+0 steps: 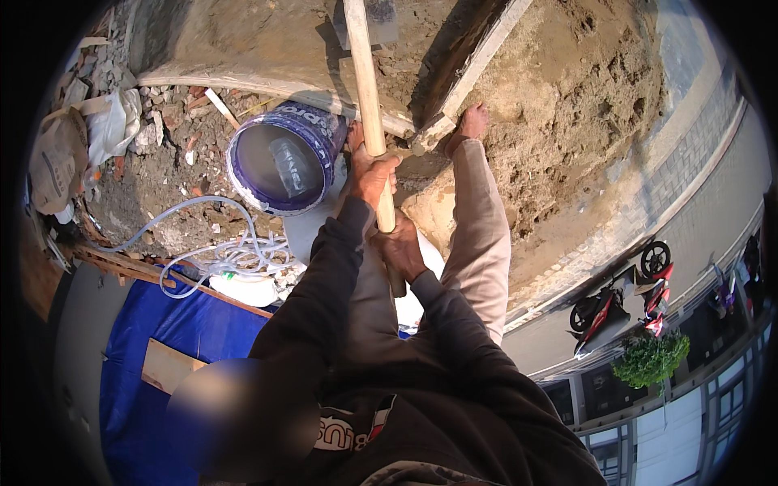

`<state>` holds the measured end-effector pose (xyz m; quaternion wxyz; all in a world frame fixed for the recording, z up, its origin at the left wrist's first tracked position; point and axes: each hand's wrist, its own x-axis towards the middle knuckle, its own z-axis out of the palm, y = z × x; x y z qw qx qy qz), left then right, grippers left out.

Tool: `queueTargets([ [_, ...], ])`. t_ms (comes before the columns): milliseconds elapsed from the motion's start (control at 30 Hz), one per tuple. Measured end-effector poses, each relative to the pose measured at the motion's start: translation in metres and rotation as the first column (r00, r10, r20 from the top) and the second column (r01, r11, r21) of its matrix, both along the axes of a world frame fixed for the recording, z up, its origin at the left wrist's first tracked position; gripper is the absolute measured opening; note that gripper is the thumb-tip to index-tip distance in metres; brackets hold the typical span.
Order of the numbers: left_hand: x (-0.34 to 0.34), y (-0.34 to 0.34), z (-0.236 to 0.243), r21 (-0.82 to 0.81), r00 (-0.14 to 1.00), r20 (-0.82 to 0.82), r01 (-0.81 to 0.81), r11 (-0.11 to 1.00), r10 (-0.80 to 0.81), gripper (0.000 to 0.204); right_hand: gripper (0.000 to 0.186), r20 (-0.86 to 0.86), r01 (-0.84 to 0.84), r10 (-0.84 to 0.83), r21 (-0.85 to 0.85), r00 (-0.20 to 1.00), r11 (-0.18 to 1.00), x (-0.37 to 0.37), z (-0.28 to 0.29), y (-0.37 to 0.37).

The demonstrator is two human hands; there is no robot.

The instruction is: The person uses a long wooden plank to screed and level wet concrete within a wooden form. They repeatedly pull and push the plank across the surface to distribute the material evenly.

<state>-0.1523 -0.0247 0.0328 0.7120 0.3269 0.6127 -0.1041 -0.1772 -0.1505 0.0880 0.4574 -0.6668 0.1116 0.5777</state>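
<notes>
Both hands grip a long, smooth wooden tool handle (365, 81), which slants up past the top of the view. My left hand (374, 178) is wrapped round it higher up. Lower down, near its butt end, my right hand (401, 247) closes round it. A grey flat piece (377, 23) shows behind the handle at the top; whether it is the tool's blade I cannot tell. Left of my left hand stands a purple bucket (328, 138) of greyish water, with a clear plastic container (288, 164) in it. Wooden boards (478, 61) edge the wet sandy mix (243, 36) ahead.
My bare feet stand beside the boards. Rough sand (583, 105) spreads to the right. On the left lie rubble (182, 138), sacks (61, 154), a coiled clear hose (235, 251) and a blue tarp (134, 332). Motorcycles (608, 312) stand on the road at right.
</notes>
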Motion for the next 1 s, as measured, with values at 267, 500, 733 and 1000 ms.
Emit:
queueTargets([
  [267, -0.015, -0.013, -0.086, -0.334, 0.979, -0.058, -0.204, 0.92, 0.196, 0.013, 0.025, 0.194, -0.386, 0.505, -0.438, 0.841, 0.812, -0.001, -0.041, -0.022],
  [500, -0.054, -0.067, -0.043, -0.519, 0.969, -0.131, -0.248, 0.818, 0.211, 0.018, 0.026, 0.137, -0.413, 0.521, -0.459, 0.842, 0.787, -0.014, 0.032, -0.052],
  [733, -0.021, -0.019, -0.022, -0.321, 0.942, 0.03, -0.308, 0.896, 0.335, 0.017, 0.03, 0.273, -0.387, 0.49, -0.354, 0.828, 0.851, 0.001, -0.006, -0.037],
  [1000, 0.033, 0.02, -0.116, -0.152, 0.941, -0.027, -0.336, 0.929, 0.336, 0.017, 0.026, 0.376, -0.486, 0.575, -0.31, 0.727, 0.817, 0.057, -0.11, -0.011],
])
